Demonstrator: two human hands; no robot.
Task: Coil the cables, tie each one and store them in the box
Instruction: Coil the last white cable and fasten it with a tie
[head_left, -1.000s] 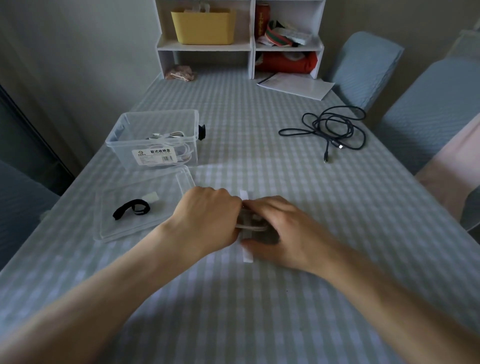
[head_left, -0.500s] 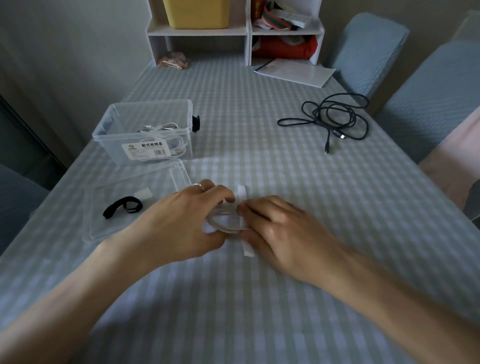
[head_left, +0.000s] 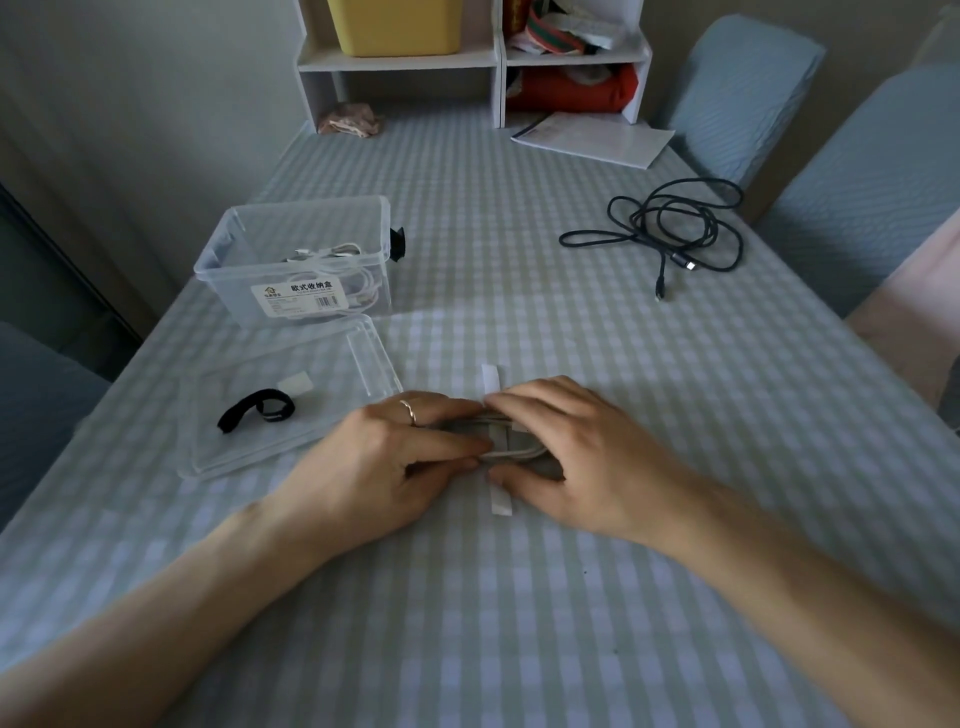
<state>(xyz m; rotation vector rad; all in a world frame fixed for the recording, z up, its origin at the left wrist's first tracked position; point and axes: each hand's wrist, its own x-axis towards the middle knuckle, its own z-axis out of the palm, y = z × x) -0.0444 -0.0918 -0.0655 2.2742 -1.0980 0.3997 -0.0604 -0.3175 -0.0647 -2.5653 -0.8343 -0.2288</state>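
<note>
A: Where were your hands at that moment?

B: Both were low on the checked surface (head_left: 597, 332), meeting over a coiled white cable (head_left: 511, 453). Your left hand (head_left: 395, 467), with a ring (head_left: 409, 411) on one finger, had its fingers curled against the left end of the coil. Your right hand (head_left: 576, 457) arched over the right end, fingertips gripping the far side and thumb at the near side.

A: And the tie?

B: A white strap (head_left: 497, 447) lay flat under the coil, running away from you. One end showed beyond your fingers, the other stuck out toward you between your thumbs. It was not yet wrapped around the cable.

A: Where was the box?

B: The clear plastic box (head_left: 298, 260) stood to your left, farther back, open, with a label on its near wall. White cables (head_left: 337, 260) already lay inside. Its clear lid (head_left: 311, 395) lay flat just in front of it, carrying a black strap (head_left: 257, 413) curled into a loop and a small white piece (head_left: 295, 383) beside that.

A: Anything else left to coil?

B: A black cable (head_left: 670, 228) lay loose and tangled on the right, well apart from your hands. A white shelf unit (head_left: 483, 62) stood at the far edge holding a yellow bin (head_left: 397, 26), with a white sheet of paper (head_left: 592, 137) in front of it.
</note>
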